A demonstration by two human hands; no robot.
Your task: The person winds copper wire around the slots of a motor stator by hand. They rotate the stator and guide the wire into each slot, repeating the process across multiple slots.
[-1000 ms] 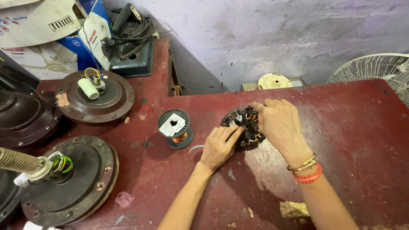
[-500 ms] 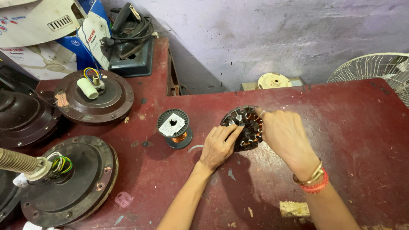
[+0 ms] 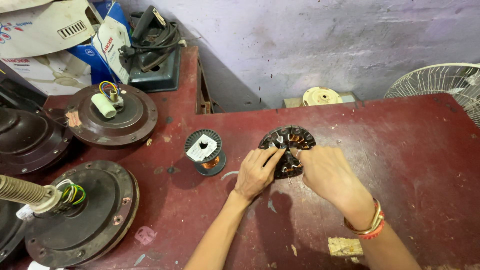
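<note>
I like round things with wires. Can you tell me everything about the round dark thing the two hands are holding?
The stator is a dark, round metal ring with slots around it, and shiny copper wire coils show between them. It lies flat on the red table, right of a wire spool. The left hand rests fingers on its near left edge, and the right hand covers its near right side, so that part is hidden.

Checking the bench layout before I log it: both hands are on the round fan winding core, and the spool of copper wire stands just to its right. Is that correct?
Not quite. In the head view the spool of copper wire stands to the left of the winding core, not its right. The rest holds: the left hand and the right hand are both on the core.
</note>
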